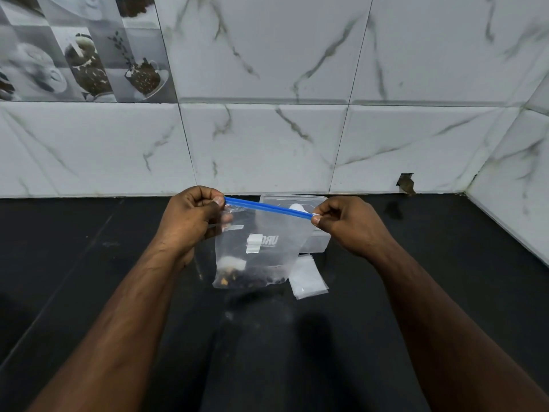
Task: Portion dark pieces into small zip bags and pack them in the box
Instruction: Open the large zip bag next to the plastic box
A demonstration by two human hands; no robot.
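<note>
Two hands hold a large clear zip bag [255, 248] up above the black counter [89, 278], one at each end of its blue zip strip [267, 207]. The left hand [190, 221] pinches the strip's left end between thumb and curled fingers, and the right hand [347, 224] pinches the right end the same way, so the strip runs taut and slopes down toward the right. Dark pieces [255, 279] sit in the bottom of the hanging bag, with something pale beside them (too blurred to name). Behind the bag, near the counter's back edge against the tiled wall [267, 144], stands the clear plastic box [315, 233]; a few small zip bags [307, 278] lie flat just in front of it.

The risk, as I judge it, is in the opening: whether the zip is sealed or parted cannot be told, and a sharp pull at the two ends could jerk the bag and throw pieces out onto the dark counter, where they would be hard to spot. A loosened pinch at either end would let the loaded bottom swing and tip. Both forearms reach forward, wrists level, knuckles up.
</note>
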